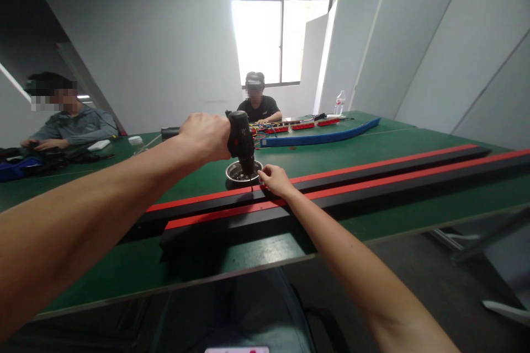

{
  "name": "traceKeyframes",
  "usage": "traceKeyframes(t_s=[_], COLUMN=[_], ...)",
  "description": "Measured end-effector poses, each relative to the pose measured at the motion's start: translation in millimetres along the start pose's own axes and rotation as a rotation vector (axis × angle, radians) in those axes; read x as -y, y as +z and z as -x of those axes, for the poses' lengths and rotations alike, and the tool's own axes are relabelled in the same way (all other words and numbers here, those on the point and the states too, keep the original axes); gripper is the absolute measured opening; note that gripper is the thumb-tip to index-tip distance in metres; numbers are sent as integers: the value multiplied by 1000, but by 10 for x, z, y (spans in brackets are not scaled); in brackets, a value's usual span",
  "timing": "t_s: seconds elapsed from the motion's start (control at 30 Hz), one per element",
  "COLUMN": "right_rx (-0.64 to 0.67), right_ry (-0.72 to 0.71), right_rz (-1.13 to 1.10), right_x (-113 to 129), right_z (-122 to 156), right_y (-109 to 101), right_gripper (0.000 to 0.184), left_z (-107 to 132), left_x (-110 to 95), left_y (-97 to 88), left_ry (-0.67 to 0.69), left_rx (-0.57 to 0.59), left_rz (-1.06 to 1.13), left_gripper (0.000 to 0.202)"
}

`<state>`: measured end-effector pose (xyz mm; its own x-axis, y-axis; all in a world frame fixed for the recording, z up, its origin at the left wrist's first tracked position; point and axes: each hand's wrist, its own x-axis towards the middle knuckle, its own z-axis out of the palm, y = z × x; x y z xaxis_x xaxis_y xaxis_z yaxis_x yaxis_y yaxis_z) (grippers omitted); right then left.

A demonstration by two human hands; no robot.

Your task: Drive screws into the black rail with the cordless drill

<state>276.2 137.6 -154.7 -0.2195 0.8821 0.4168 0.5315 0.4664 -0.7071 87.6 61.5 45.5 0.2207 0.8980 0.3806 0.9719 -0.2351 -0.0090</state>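
My left hand (206, 135) is wrapped round the grip of a black cordless drill (239, 132). The drill points down, and its thin bit meets the red top of the farther long black-and-red bar (199, 199), or hangs just above it; I cannot tell which. Close to the bit, my right hand (275, 179) is at that bar with thumb and fingertips pressed together; anything between them is too small to make out. Behind the drill stands a round metal bowl (231, 175) of small dark and shiny pieces. A second black-and-red bar (232, 220) lies nearer me, alongside the first.
Across the green table (199, 176) lie a long blue strip (323, 138) and red pieces with wires (302, 126). A water bottle (340, 102) stands far right, a clear jar (136, 144) at left. One person (259, 107) sits opposite, another (77, 121) at left beside dark items.
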Motion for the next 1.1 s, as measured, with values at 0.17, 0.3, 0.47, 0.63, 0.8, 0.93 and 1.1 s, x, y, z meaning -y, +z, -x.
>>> traceKeyframes(t_s=[0.17,0.3,0.47,0.63,0.8,0.93,1.1], right_rx=[-4,-13,-6,52,62,44,155], right_ry=[17,51,74,212,297,276,211], right_rz=[-18,-66,-158,-404,-311,-44,431], right_x=[-9,-5,23,54,60,83,179], right_z=[-9,-4,30,11,-216,-472,-667], right_y=[-1,-5,-34,-145,-152,19,287], right_gripper=[24,22,17,12,16,16,16], left_z=[15,60,344,815,1223,1339,1372], left_x=[26,103,273,564,645,483,390], left_y=[-88,-255,-270,43,540,921,1224], left_ry=[-30,-90,-68,-229,-697,-777,-816], left_rx=[64,371,586,328,151,6,-72], left_rz=[106,306,395,636,1227,1670,1844], left_gripper=[53,30,17,22,37,31,25])
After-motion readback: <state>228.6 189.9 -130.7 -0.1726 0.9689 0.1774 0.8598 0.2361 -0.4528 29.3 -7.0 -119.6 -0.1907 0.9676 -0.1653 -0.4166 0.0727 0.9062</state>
